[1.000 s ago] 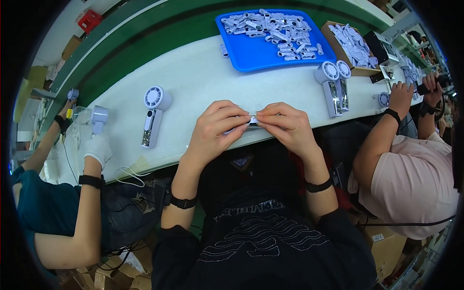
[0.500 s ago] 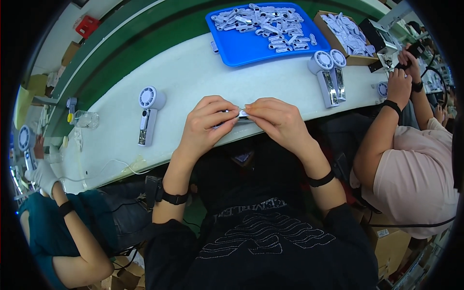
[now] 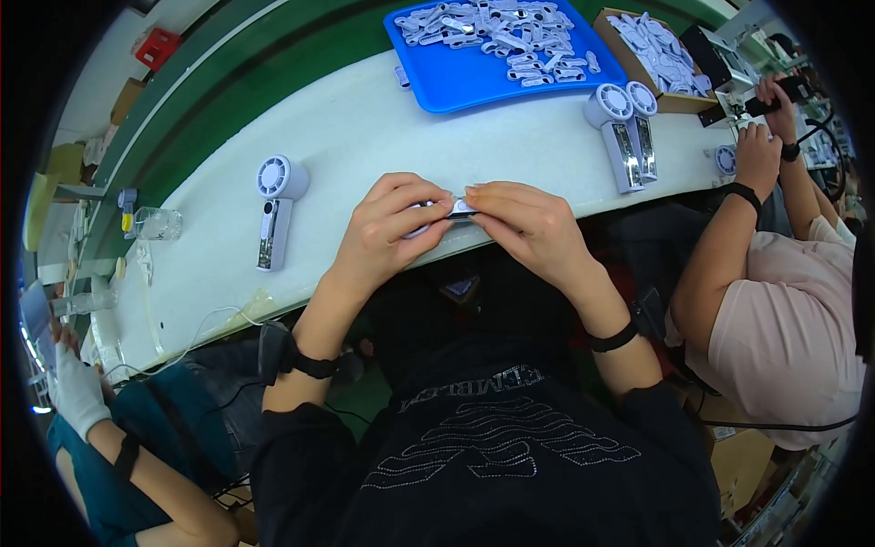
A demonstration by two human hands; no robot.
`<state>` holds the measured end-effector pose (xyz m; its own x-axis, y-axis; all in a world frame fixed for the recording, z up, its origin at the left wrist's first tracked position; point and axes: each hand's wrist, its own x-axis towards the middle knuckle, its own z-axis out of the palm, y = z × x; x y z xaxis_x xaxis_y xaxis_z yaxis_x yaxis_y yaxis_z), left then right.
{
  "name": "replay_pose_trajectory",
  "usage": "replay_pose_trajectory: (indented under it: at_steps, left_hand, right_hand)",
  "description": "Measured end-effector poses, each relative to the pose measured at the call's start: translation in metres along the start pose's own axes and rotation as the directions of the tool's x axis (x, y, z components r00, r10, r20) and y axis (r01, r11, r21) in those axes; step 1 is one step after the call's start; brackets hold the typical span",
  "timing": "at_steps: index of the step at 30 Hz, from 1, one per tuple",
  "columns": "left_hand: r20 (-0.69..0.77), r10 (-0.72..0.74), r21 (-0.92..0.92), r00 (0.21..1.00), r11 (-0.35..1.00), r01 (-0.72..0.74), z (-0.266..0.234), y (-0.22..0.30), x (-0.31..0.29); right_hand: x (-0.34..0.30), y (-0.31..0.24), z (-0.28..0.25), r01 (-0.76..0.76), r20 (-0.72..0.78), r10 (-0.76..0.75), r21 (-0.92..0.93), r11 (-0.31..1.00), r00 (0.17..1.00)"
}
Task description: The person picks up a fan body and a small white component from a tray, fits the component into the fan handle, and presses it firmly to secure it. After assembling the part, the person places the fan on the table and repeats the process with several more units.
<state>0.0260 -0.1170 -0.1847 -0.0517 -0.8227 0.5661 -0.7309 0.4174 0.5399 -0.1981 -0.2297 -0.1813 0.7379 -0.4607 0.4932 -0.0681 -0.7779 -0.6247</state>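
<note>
Between my two hands, above the near edge of the white table, lies what shows as a white handheld fan (image 3: 463, 208), turned sideways and mostly covered by fingers. An oval button and a dark strip of its handle are visible in the gap. My left hand (image 3: 394, 221) is closed round its left part, thumb below and fingertips on top. My right hand (image 3: 527, 223) pinches the right part the same way. To the left on the table lies another handheld fan (image 3: 277, 214), its handle uncovered, with circuitry showing.
Two uncovered fans (image 3: 623, 146) lie at right. Farther back are a blue tray (image 3: 436, 91) of small white parts and a cardboard box (image 3: 684, 105) of white covers. A clear jar (image 3: 159, 224) stands left. Co-workers sit both sides; one wears a white glove (image 3: 77, 392).
My view has shifted slightly, and both hands keep their hold on the fan. The left co-worker's gloved hand has moved lower, and the fan seen near it is out of sight.
</note>
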Motion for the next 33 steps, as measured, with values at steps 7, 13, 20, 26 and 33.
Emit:
replay_pose_trajectory:
  at_steps: [7, 13, 20, 26, 33]
  left_hand:
    - [0.072, 0.073, 0.348, 0.995, 0.933, -0.094, 0.001, 0.009, 0.005]
    - [0.027, 0.121, 0.429, 0.992, 0.895, -0.121, 0.006, 0.015, -0.006]
    - [0.002, 0.253, 0.354, 0.968, 0.905, -0.237, -0.006, 0.004, 0.006]
    - [0.267, 0.446, 0.18, 0.854, 0.848, -0.499, -0.063, 0.073, 0.027]
    - [0.097, 0.255, -0.086, 0.962, 0.965, -0.247, -0.095, 0.121, 0.01]
  right_hand:
    - [-0.006, -0.012, 0.017, -0.012, -0.027, 0.009, -0.136, 0.991, 1.0]
    - [-0.007, -0.031, 0.026, 0.015, -0.082, -0.049, -0.374, 0.927, 0.995]
    - [-0.017, -0.02, 0.03, 0.054, -0.137, -0.123, -0.421, 0.906, 0.983]
    - [-0.005, -0.066, -0.047, -0.489, 0.364, 0.374, 0.304, 0.818, 0.853]
    - [-0.015, -0.117, -0.072, -0.771, 0.749, 0.215, 0.558, 0.306, 0.627]
